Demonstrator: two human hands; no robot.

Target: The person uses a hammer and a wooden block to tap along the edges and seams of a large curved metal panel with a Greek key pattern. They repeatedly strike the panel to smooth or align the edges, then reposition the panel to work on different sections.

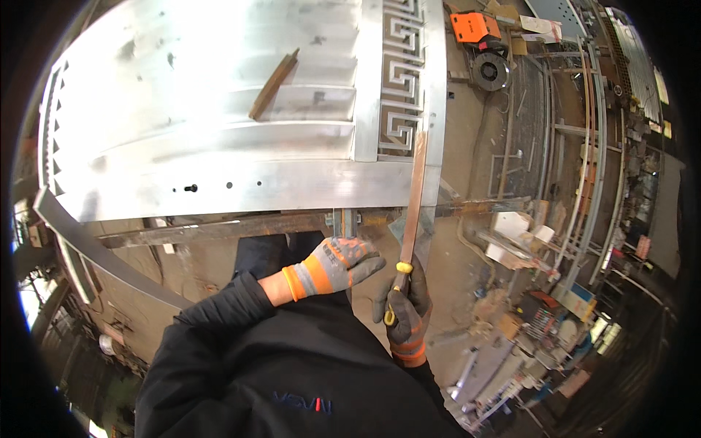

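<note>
My right hand [409, 310], in a grey and orange glove, is closed round the yellow and dark handle of a long flat file [414, 208]. The brownish blade points away from me, its tip over the right edge of a silvery metal panel [292, 182]. That panel has louvre-like slats and a strip of Greek-key openwork [403, 80]. My left hand [339, 264], gloved alike, hovers in front of my body near the panel's lower edge. Its fingers are loosely bent and point right, and I see nothing in them.
A brown bar [274, 84] lies slantwise on the panel. Beneath the near edge runs a rusty support beam [219, 228]. A curved metal strip [109, 255] sticks out at left. On the floor at right are an orange case [475, 28], a round spool [490, 71], long metal lengths and scattered scrap.
</note>
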